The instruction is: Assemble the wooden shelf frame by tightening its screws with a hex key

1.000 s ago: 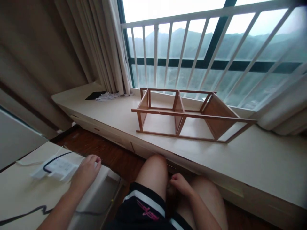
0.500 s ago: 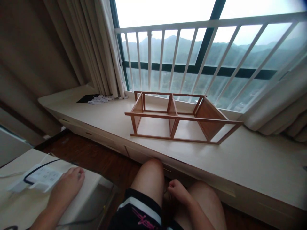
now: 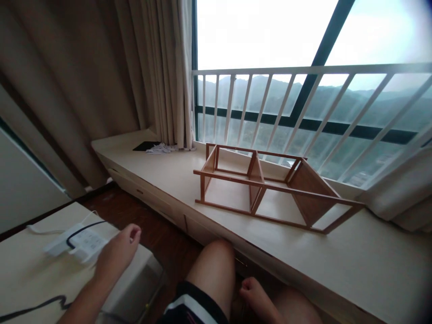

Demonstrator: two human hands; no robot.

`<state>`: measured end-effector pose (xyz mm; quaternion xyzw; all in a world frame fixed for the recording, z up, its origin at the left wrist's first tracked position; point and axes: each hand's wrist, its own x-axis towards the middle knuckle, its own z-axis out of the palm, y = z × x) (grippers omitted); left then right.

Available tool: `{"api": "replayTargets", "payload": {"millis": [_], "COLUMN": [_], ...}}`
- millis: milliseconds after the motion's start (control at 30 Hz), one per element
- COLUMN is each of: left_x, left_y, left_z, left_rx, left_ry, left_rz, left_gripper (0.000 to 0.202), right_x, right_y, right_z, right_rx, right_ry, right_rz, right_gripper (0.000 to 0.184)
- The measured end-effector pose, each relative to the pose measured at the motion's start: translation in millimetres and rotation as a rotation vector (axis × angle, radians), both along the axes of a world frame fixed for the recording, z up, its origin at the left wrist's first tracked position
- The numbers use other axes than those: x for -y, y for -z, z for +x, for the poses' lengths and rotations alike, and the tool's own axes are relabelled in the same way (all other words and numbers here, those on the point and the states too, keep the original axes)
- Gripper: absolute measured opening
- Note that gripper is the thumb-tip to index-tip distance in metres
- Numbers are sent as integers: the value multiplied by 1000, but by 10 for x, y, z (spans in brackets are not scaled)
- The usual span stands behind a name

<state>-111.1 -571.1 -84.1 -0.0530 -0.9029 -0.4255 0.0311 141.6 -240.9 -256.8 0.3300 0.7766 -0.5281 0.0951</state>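
My left hand (image 3: pixel 119 246) is held above the pale table at the lower left, its fingers curled into a loose fist. A gap shows inside the curl, and I see nothing in it. Close beside that wrist lies a white power strip (image 3: pixel 86 244) with a black cable plugged in. My right hand (image 3: pixel 254 294) is low between my knees, fingers folded in; whatever they may hold is hidden. Beyond both hands, a brown wooden rack frame (image 3: pixel 256 177) with panels between its rails lies on its side on the window ledge. Neither hand touches it.
The cream window ledge (image 3: pixel 354 256) runs across in front of my knees, with drawers below. A black flat item (image 3: pixel 146 146) and crumpled white scraps (image 3: pixel 162 149) lie near the curtain (image 3: pixel 168 67). A white railing (image 3: pixel 286 70) stands before the window. A black cable (image 3: pixel 37 307) crosses the table (image 3: pixel 20 279).
The view has tilted up and turned left, so the rack sits lower and farther right. My left hand has lifted from beside the power strip, its fingers more curled. My right hand remains closed.
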Motion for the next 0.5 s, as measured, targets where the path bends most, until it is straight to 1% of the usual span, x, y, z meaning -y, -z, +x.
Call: {"api": "replayTargets", "payload": {"millis": [67, 167, 267, 333, 400, 433, 500], "left_x": [-261, -716, -1204, -1513, -1783, -1900, -2094], "left_y": [-2, 23, 27, 13, -4, -11, -15], "left_z": [-28, -101, -234, -371, -533, -612, -744], "left_rx": [10, 22, 57, 40, 11, -2, -27], "left_ry": [5, 101, 63, 1, -21, -15, 40], "left_rz": [130, 334, 487, 516, 519, 515, 488], "left_gripper": [45, 46, 43, 40, 37, 35, 31], "right_x": [18, 47, 74, 83, 76, 67, 38], "right_y": [-63, -133, -158, -161, -175, -190, -238], "right_z": [-37, -87, -116, -128, -134, -130, -97], "right_rx": [-9, -21, -23, -23, -26, -27, -31], "right_ry": [5, 13, 19, 20, 21, 21, 12], "right_rz": [29, 78, 117, 136, 157, 167, 178], "right_gripper": [19, 23, 25, 27, 30, 31, 33]}}
